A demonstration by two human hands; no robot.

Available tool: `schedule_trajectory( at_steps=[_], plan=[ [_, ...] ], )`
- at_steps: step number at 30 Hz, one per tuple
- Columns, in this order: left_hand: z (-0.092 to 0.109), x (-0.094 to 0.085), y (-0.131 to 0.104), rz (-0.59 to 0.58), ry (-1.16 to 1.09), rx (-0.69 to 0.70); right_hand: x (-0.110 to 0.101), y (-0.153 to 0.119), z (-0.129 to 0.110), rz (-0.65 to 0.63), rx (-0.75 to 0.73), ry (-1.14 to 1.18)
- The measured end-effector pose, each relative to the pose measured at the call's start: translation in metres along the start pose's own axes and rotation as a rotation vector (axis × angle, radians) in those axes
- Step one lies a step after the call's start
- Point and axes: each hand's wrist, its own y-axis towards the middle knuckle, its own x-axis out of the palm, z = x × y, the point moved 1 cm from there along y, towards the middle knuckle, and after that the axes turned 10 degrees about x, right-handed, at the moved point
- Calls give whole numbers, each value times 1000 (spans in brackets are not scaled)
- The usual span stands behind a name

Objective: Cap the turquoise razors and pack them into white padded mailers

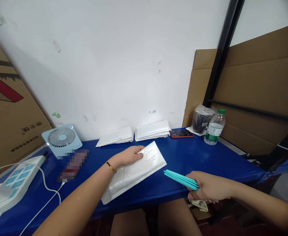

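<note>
My left hand [130, 155] is closed on a white padded envelope [134, 172], its thumb on top; the envelope lies tilted over the front part of the blue table. To the right, my right hand [205, 185] grips a bundle of several thin turquoise sticks [180, 178], whose tips point left toward the envelope's right end without touching it. Two stacks of similar white envelopes, a left one [116, 135] and a right one [153, 129], rest against the wall at the back of the table.
On the blue table [183, 154] are a small fan [61, 139], a power strip [18, 185] with white cables and a blurred phone [73, 165] at left. An orange-edged phone [182, 133], a wrapped dark roll [201, 121] and a bottle [215, 127] stand back right. Cardboard flanks both sides.
</note>
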Motion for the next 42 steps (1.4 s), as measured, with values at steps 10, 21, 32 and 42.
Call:
schedule_trajectory(
  at_steps=[10,21,32,42],
  plan=[
    [-65,51,-48,760,-292,-419,-7,-1,27,12,56,55],
    [-44,50,15,-283,506,109,-25,4,16,511,50,-849],
    [-48,45,23,-95,498,116,-44,33,-5,684,127,-1094],
    [-8,59,27,259,249,173,-45,35,-103,744,23,-1186]
  ],
)
